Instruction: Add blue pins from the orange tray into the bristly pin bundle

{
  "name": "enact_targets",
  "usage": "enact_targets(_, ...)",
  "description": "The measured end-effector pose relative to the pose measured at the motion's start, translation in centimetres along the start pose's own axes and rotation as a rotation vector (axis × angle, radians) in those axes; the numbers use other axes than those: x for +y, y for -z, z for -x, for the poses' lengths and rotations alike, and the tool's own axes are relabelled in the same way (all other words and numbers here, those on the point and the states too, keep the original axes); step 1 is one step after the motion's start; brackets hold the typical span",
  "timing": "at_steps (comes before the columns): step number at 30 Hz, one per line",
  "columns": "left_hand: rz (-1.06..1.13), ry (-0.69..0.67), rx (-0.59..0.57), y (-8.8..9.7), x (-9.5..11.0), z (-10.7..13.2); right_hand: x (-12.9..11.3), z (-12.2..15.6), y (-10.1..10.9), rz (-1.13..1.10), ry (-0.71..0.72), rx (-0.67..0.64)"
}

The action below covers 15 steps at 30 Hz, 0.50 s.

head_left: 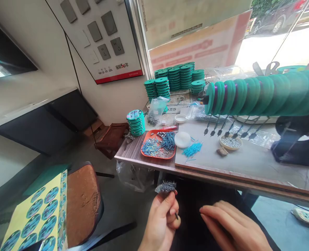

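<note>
My left hand (163, 217) is closed around a cluster of small grey metal pieces (166, 187) with fine spikes along its top. Below my fingers a short dark stem sticks out. To its right, over my dark-clothed lap, my right hand (231, 223) has its fingers pressed together against the thumb; anything in that pinch is too small or hidden to see. The two hands are apart. On the table beyond them lies an orange tray (143, 152) of small blue and silver parts, beside a pile of thin blue tubes (192, 149).
A row of green spools (259, 92) spans the table's right, with dark tags (219, 132) hanging from it. Below stands a dish of grey bits (231, 142) near a brown block (222, 151). Stacked spools (174, 78) stand behind. A brown stool (81, 205) is at left.
</note>
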<state>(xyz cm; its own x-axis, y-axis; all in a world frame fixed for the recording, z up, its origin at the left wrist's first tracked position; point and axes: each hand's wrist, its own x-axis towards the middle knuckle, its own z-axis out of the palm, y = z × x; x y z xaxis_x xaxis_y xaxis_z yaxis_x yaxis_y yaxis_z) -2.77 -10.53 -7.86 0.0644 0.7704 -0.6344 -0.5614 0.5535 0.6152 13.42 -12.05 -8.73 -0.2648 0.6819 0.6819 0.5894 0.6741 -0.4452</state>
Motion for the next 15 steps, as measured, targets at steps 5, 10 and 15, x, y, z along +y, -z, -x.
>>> enact_targets(5,-0.015,-0.062,0.078,-0.2,-1.8,-0.1,0.2,0.9,-0.4,-0.006,-0.013,-0.067)
enact_targets(10,-0.098,-0.139,0.087,-0.2,-2.9,-0.1,-0.1,0.6,-0.6,-0.042,-0.026,-0.093)
enact_targets(15,-0.171,-0.147,0.059,0.1,-3.2,-0.2,-0.3,0.9,-1.5,-0.063,-0.067,-0.036)
